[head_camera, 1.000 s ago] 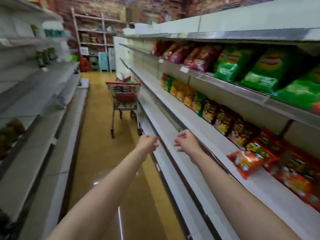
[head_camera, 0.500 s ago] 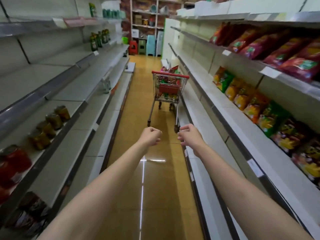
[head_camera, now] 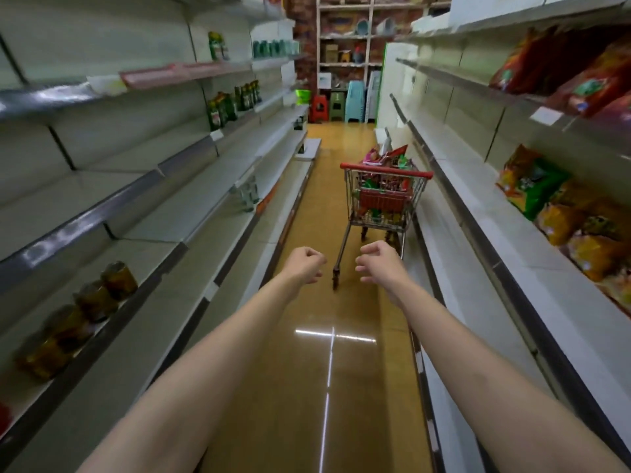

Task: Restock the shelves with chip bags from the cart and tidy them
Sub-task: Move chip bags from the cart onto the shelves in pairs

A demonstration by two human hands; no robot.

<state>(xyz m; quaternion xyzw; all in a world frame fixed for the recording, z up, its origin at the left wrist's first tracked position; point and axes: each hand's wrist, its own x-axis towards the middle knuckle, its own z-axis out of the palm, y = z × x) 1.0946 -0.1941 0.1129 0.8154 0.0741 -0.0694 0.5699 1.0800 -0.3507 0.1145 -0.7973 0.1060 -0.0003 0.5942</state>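
Note:
A small metal shopping cart (head_camera: 382,213) with a red handle stands ahead in the aisle, close to the right-hand shelves. Chip bags (head_camera: 386,157) are piled in it above the rim. Both my arms stretch forward over the floor, short of the cart. My left hand (head_camera: 305,265) is curled into a fist and holds nothing. My right hand (head_camera: 378,263) has loosely curled, spread fingers and is also empty. Orange and green chip bags (head_camera: 543,199) line the right middle shelf, and red bags (head_camera: 580,73) lie on the shelf above.
Grey shelving runs along both sides of the narrow yellow-floored aisle. The left shelves carry dark jars (head_camera: 85,302) and green bottles (head_camera: 225,104). Plastic stools (head_camera: 327,105) and a rack of goods stand at the far end.
The view has swung left from the right-hand chip shelves to face down the aisle. The cart now sits ahead of my hands and looks nearer. Both hands stay empty.

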